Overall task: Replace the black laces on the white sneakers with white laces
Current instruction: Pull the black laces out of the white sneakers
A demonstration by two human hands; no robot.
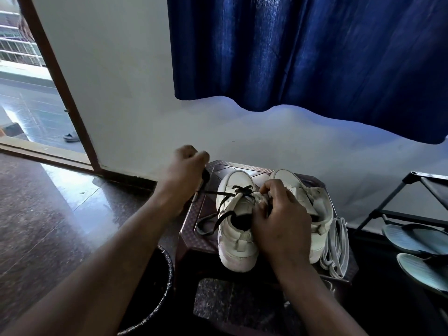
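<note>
Sneakers, both white, stand side by side on a dark brown stool, toes to the far edge & wall, heels to the near edge. Left sneaker sits mid-stool w/ a black lace crossed through its front eyelets. One strand runs taut out past the stool's left edge, and a slack loop lies on the stool by that edge, just beside the shoe. Left hand is up over the far-left corner, fingers curled tight, pinching the taut strand. Right hand is btw the two shoes, fingers curled round the left sneaker's tongue & collar, gripping it. Right sneaker stands toward the right edge, partly hidden behind that hand. White laces lie folded in a long bundle along the right edge, just beside the right sneaker.

On the floor by the near-left corner is a dark bin. Right of the stool stands a black shoe rack w/ grey-blue slippers. Blue curtain hangs on the wall above.
</note>
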